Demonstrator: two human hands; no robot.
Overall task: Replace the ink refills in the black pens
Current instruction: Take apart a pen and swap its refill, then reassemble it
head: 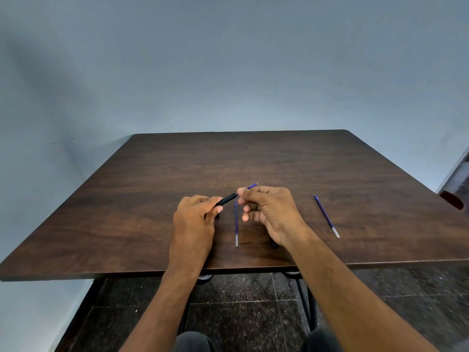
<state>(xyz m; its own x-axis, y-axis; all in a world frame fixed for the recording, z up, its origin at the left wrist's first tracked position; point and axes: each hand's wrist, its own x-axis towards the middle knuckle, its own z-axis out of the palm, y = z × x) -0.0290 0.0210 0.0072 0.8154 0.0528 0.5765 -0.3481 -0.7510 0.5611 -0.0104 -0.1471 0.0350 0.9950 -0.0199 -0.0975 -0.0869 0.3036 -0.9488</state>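
My left hand (196, 214) grips a black pen barrel (226, 199) just above the table, its open end pointing up and right. My right hand (266, 207) pinches a blue ink refill (251, 186) between thumb and forefinger, right at the barrel's mouth; its tip points away to the right. A second blue refill (236, 223) lies on the table between my hands, running front to back. A third blue refill (326, 216) lies to the right of my right hand, slanted. A small dark piece (274, 245) shows under my right wrist.
The dark wooden table (152, 199) has its front edge just below my wrists. A pale wall stands behind it. A dark red object (451, 199) sits at the right edge of the view. Dark tiled floor (241, 313) and table legs show below.
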